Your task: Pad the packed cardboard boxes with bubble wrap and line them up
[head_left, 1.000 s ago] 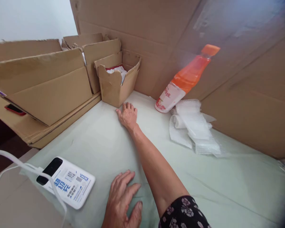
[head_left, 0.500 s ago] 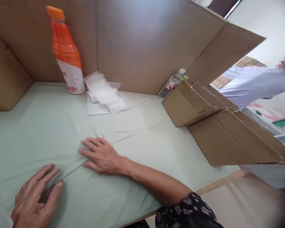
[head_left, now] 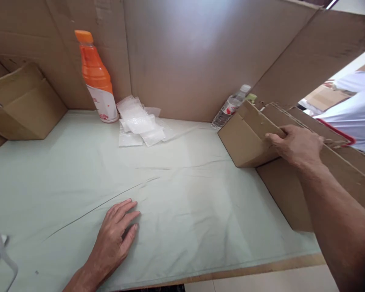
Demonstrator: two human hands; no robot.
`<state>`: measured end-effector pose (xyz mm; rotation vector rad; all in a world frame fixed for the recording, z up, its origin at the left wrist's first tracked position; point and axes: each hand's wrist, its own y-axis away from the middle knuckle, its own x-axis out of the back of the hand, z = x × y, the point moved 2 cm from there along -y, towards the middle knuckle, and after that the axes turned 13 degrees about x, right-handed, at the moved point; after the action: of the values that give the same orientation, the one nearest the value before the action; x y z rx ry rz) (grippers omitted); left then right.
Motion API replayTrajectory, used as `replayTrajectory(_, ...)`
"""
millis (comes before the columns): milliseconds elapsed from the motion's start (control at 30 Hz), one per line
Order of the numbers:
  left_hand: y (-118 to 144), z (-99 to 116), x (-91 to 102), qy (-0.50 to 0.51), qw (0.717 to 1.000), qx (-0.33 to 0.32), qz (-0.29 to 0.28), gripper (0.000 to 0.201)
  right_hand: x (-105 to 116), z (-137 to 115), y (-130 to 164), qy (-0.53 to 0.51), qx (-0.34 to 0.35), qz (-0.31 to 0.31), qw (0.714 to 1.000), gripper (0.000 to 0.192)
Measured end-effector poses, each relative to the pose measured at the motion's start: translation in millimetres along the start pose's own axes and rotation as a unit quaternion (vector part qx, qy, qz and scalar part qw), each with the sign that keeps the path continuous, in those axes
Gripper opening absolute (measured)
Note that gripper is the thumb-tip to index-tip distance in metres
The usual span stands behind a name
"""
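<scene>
My left hand (head_left: 115, 233) lies flat, fingers apart, on the pale green cloth (head_left: 170, 190) that covers the table, near its front edge. My right hand (head_left: 295, 144) reaches to the right and grips the top edge of a flattened cardboard box (head_left: 246, 140) that leans in a stack of folded cartons (head_left: 292, 194). Fingers curl over the box's upper rim.
An orange drink bottle (head_left: 96, 77) stands at the back left beside a pile of small clear plastic bags (head_left: 138, 125). A clear water bottle (head_left: 231, 107) leans behind the cartons. Cardboard walls surround the table; an open box (head_left: 24, 103) sits far left. A person in white (head_left: 355, 111) is at the right.
My right hand left the cloth and moved right to take hold of the flattened box. The view swung from the left side of the table to the right. My left hand stays on the cloth.
</scene>
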<state>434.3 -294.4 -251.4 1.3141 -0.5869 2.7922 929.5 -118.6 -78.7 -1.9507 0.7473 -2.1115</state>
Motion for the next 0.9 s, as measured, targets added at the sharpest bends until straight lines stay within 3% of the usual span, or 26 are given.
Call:
replayTrajectory(67,-1.2,-1.5,3.9,0.03,0.999,0.021,0.01,0.023,-9.7,1.0,-3.2,-0.056,0.001,-0.037,0.998,0.046)
replayTrajectory(167,-2.1,-2.9,9.1,0.07,0.996,0.054,0.028,0.023,-6.2,-19.4,18.0,-0.105,0.083,-0.002,0.991,0.044)
replayTrajectory(300,-0.7,-4.1,13.3,0.101,0.985,0.132,0.043,0.026,35.1,-69.4,85.1,-0.171,0.219,0.043,0.96,0.041)
replayTrajectory(400,2.9,-6.8,14.7,0.112,0.976,0.181,0.047,0.04,76.8,-107.0,138.6,-0.252,0.294,0.034,0.921,0.022)
replayTrajectory(467,6.7,-9.9,15.8,0.131,0.967,0.214,0.051,0.053,97.9,-123.0,165.4,-0.329,0.308,0.029,0.892,0.014)
replayTrajectory(533,11.6,-13.2,17.6,0.159,0.954,0.251,0.048,0.064,106.4,-127.1,183.6,-0.402,0.25,0.061,0.879,0.022)
replayTrajectory(633,18.3,-15.8,22.7,0.196,0.938,0.282,0.051,0.065,85.2,-120.4,201.4,-0.456,0.081,0.073,0.883,0.028)
replayTrajectory(700,19.7,-15.1,26.7,0.211,0.931,0.292,0.057,0.06,53.0,-119.7,213.0,-0.49,0.001,-0.01,0.872,0.033)
replayTrajectory(800,15.9,-12.0,30.2,0.214,0.923,0.316,0.051,0.055,6.5,-132.3,234.0,-0.553,-0.024,-0.133,0.822,0.044)
replayTrajectory(900,7.1,-12.3,32.6,0.212,0.907,0.359,0.057,0.055,-15.7,-156.8,246.4,-0.58,-0.019,-0.129,0.804,0.047)
